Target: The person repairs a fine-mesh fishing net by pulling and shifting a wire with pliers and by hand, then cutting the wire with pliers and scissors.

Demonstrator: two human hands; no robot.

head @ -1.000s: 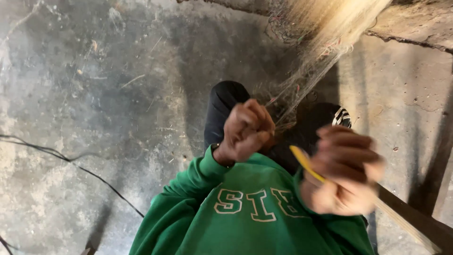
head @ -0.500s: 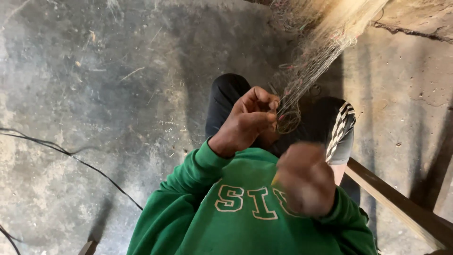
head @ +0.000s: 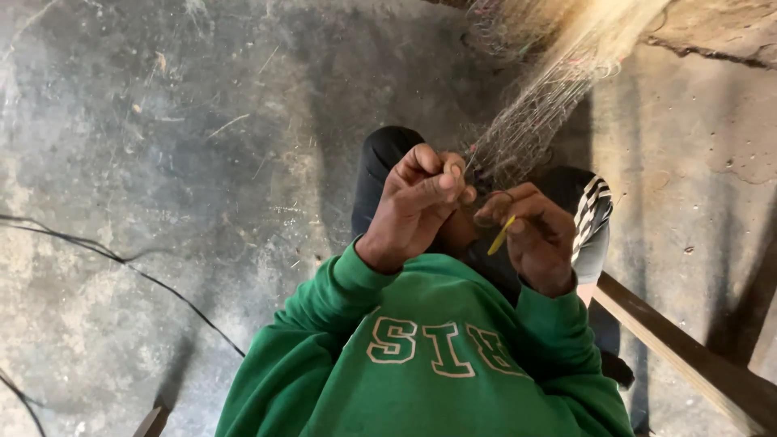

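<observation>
Your left hand [head: 417, 202] is raised in front of your chest with its fingers bunched together, the thumb and fingertips pinching the lower strands of the fine, pale mesh fishing net [head: 534, 113]. That net stretches up and to the right from your fingers toward the top edge of the view, where it spreads into a sunlit fan of thin threads. Your right hand [head: 534, 235] sits just beside the left, a little lower, its fingers curled around a slim yellow plastic netting needle [head: 501, 235]; the needle pokes out between your fingers and points up toward the spot where the left hand pinches the mesh. The two hands are close together, nearly touching at the fingertips. Below them you see the green sweatshirt [head: 429, 356] with pale lettering across the chest, and your dark trousers [head: 380, 162] past the hands. A black and white striped shoe [head: 595, 214] lies just right of your right hand. A brown wooden plank [head: 688, 356] runs slantwise at the lower right, and a thin black cable [head: 121, 263] trails across the grey concrete floor [head: 162, 162] on the left
</observation>
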